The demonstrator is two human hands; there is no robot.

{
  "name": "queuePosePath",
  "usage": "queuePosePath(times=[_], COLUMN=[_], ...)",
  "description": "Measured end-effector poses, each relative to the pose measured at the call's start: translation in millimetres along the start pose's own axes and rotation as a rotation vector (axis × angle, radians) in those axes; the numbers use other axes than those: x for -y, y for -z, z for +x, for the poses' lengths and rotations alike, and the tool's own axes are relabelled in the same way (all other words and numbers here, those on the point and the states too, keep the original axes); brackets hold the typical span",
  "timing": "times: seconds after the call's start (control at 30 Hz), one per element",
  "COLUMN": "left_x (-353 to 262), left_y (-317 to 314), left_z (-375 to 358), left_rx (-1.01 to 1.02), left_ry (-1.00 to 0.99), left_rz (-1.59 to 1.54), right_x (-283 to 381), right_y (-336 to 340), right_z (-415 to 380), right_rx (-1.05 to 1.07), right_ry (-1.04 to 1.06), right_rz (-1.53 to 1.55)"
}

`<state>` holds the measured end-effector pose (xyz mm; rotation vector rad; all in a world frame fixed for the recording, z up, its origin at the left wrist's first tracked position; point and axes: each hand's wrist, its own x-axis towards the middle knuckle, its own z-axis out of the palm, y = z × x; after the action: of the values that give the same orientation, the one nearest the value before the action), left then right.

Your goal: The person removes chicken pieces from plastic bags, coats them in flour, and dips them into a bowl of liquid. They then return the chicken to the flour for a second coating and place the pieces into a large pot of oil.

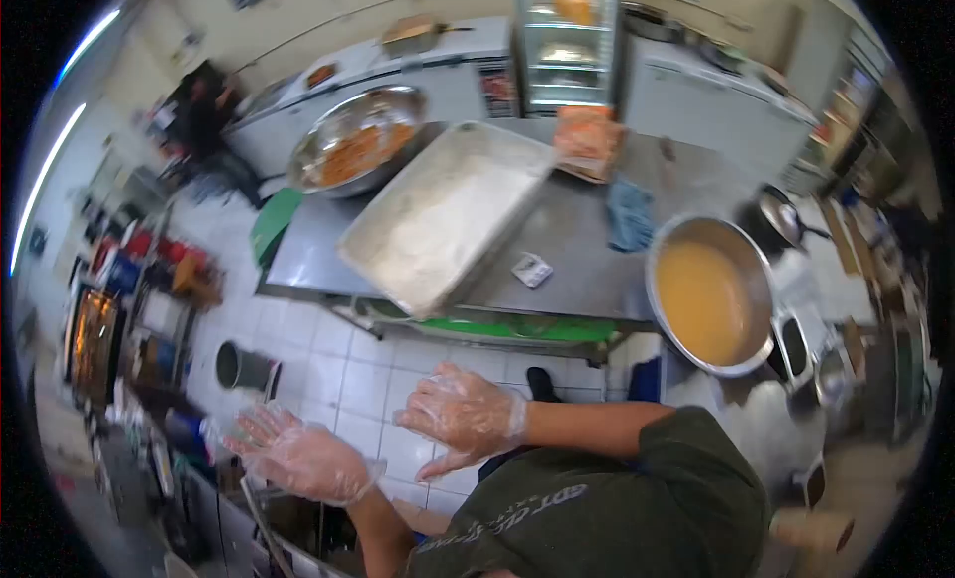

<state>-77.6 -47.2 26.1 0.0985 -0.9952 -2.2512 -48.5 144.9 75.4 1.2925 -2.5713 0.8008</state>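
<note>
My left hand [303, 461], in a clear plastic glove, is held out over the floor at lower left with its fingers spread and holds nothing. Also gloved, my right hand [464, 419] hovers in front of the steel table, its thumb apart from the fingers and nothing in its grasp. Beyond the hands, a large rectangular tray [393, 202] of white powder rests on the table. A steel bowl [310, 150] with orange-brown pieces stands behind it to the left. To the right is a big steel pot [762, 280] of yellowish liquid.
On the steel table [587, 270] lie a small white packet [531, 270], a blue cloth [630, 216] and an orange-and-white bag [589, 140]. A dark bucket [244, 367] lies on the tiled floor. Another person [207, 130] stands at the back left. A pan [778, 218] sits beyond the pot.
</note>
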Motion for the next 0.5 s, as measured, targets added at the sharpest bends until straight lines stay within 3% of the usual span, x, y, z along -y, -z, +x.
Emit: queuePosePath(times=[0.03,0.07,0.13,0.17,0.3,0.4,0.5], left_x=[14.3,-8.6,34.9,48.3,81.4,109.0,118.0], left_y=[8.2,16.8,-1.9,-19.3,-70.7,-88.3,-106.3], left_z=[21.3,48.5,63.0,63.1,80.5,95.5,105.4], left_rx=[0.041,0.075,-0.080,0.005,0.137,0.232,0.558], left_ry=[-0.075,-0.199,-0.302,-0.182,-0.074,0.053,0.126], left_rz=[0.219,0.522,0.790,0.803,0.901,0.846,1.190], right_x=[-7.6,-3.7,-49.9,-74.1,-137.2,-164.0,-182.7], right_y=[-12.5,-30.3,-31.6,-47.7,-9.1,11.7,5.9], right_z=[26.0,53.0,61.5,64.4,88.4,97.7,101.8], right_rx=[-0.083,-0.154,-0.034,-0.190,0.100,0.144,0.060], right_ry=[0.091,0.116,0.164,0.221,0.318,0.410,0.499], right_rz=[-0.004,0.093,-0.007,-0.023,0.023,0.187,0.318])
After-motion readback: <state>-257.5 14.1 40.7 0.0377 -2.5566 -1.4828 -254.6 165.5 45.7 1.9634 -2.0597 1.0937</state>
